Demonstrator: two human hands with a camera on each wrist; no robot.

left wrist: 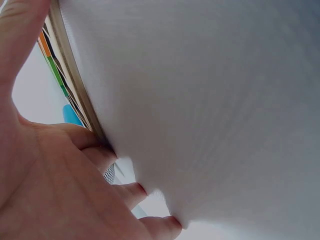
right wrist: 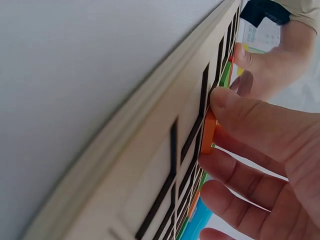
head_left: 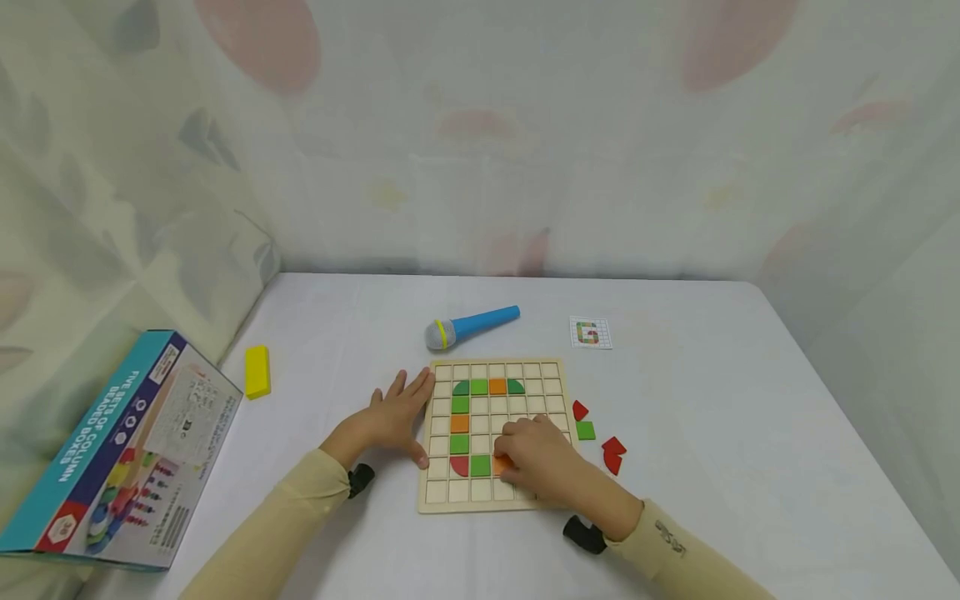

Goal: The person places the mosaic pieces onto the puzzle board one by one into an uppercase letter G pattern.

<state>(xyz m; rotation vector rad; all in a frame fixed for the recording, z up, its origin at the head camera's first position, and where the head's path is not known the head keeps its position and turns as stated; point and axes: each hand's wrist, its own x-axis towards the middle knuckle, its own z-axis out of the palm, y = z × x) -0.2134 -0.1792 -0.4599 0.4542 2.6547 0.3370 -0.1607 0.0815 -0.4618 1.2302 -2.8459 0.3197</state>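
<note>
White cloth covers the bench (head_left: 712, 433), with a pale patterned curtain behind it. On it lies a wooden grid board (head_left: 558, 372), its long axis running away from me.

My right hand (head_left: 542, 458) is the working grip. The fingers are curled over an orange tile (head_left: 501, 463) and hold it against the bottom filled row of the board, just right of a green square (head_left: 481, 465). In the right wrist view the fingertips (right wrist: 235, 107) pinch the orange tile (right wrist: 208, 132) edge-on at a cell of the board (right wrist: 150, 150); I cannot tell whether it is fully seated.

My left hand (head_left: 393, 417) lies flat and open on the bench, fingers straight, touching the left edge of the board. It holds nothing.

Key relation: the tile sits directly under the right grip, inside the board. Loose spare pieces, red (head_left: 613, 454) and green (head_left: 586, 430), lie just beyond the board's right edge, nearer the right hand than the left.

A pattern card (head_left: 590, 332) and a toy microphone (head_left: 472, 327) lie beyond the far edge.
</note>
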